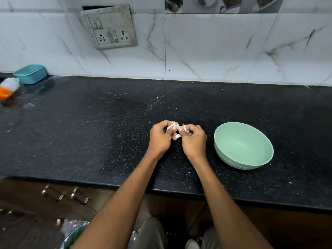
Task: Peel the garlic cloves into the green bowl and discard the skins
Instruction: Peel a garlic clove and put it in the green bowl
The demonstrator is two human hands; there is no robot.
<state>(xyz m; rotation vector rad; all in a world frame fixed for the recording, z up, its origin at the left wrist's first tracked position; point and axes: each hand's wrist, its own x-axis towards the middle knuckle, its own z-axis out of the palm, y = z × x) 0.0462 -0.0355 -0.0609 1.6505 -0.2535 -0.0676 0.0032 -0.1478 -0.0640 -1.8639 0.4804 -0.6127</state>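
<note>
My left hand [160, 139] and my right hand [194, 141] meet over the middle of the black counter [89, 132]. Between the fingertips is a small garlic bulb [173, 127] with papery white skin sticking up. My left hand grips the bulb; my right thumb and fingers pinch a piece of skin or a clove [183, 127] beside it. One pale clove [177, 136] shows just below, between the two hands. The green bowl [255, 159] stands to the right of my right hand, and nothing shows inside it.
A teal plastic box [31, 74] and a white and orange brush [9, 88] sit at the far left by the tiled wall. A switch and socket plate [109, 26] hangs on the wall. Drawer handles [79, 195] are below the counter edge. A lined bin [75, 234] stands on the floor.
</note>
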